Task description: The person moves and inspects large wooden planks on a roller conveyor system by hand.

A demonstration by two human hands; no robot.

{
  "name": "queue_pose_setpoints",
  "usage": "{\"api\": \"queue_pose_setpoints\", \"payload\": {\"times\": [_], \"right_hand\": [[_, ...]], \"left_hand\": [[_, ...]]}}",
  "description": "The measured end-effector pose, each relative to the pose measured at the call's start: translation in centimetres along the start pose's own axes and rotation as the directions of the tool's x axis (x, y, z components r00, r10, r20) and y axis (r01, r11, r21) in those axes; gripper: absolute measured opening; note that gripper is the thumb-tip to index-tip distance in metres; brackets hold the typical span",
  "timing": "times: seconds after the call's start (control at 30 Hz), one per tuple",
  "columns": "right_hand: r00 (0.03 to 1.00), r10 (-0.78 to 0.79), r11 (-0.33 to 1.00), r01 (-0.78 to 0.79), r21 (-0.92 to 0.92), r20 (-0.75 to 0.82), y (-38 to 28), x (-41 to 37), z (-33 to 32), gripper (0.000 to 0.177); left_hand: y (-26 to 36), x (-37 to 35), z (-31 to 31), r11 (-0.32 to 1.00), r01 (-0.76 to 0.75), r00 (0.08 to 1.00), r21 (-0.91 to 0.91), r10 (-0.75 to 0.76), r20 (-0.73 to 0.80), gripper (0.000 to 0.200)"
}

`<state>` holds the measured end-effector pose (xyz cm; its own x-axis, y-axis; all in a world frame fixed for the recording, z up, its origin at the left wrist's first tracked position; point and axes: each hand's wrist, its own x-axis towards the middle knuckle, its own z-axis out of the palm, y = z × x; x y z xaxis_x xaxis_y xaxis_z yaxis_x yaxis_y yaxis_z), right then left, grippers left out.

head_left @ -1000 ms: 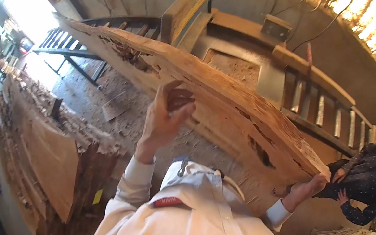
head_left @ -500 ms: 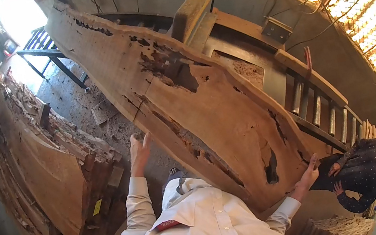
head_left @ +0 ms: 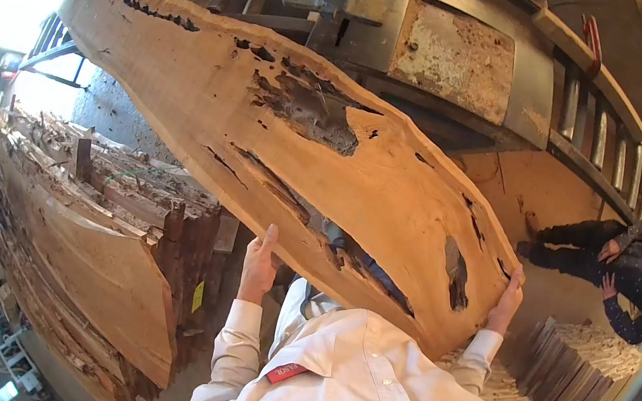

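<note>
Head view: since half a second ago, the long live-edge wooden slab point(head_left: 364, 151) has swung closer and flatter, and both hands have moved with it. It now runs from 11 o'clock down to 5 o'clock, its broad face with dark rotted cavities turned to the camera. The left hand point(head_left: 259, 262) lies at 7 o'clock, spread wide, palm pressed against the slab's near edge. The right hand point(head_left: 506, 304), at 5 o'clock, curls around the slab's lower end, holding it. A stack of rough brown planks point(head_left: 94, 264) stands at 9 o'clock. A grey metal saw machine point(head_left: 449, 51) lies behind at 1 o'clock. A person in dark dotted clothing point(head_left: 603, 264) crouches at 4 o'clock.
</note>
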<state>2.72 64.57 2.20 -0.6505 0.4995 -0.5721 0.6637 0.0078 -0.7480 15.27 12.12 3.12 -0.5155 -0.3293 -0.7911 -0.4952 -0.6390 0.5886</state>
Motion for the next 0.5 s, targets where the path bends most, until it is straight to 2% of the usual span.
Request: {"api": "queue_pose_setpoints", "payload": {"times": [0.1, 0.3, 0.4, 0.5], "right_hand": [[0.998, 0.063, 0.995, -0.064, 0.07, 0.025, 0.9, 0.8, 0.1, 0.065], [1.0, 0.018, 0.998, -0.019, 0.054, 0.015, 0.8, 3.0, -0.9, 0.063], [0.994, -0.049, 0.99, 0.037, 0.134, 0.094, 0.8, 4.0, -1.2, 0.064], [0.991, -0.061, 0.989, 0.045, 0.139, 0.115, 0.3, 4.9, -1.2, 0.063]], "left_hand": [[0.2, -1.4, 0.6, 0.998, 0.008, 1.0, 0.07, -0.007, -0.017, 0.039], [-0.1, -1.9, 1.5, 0.992, -0.099, 0.994, 0.075, 0.096, 0.048, 0.041], [-0.8, -0.9, 1.5, 0.987, -0.136, 0.989, 0.081, 0.131, 0.07, 0.041], [-0.9, -0.5, 2.0, 0.981, -0.183, 0.981, 0.066, 0.178, 0.075, 0.042]]}}
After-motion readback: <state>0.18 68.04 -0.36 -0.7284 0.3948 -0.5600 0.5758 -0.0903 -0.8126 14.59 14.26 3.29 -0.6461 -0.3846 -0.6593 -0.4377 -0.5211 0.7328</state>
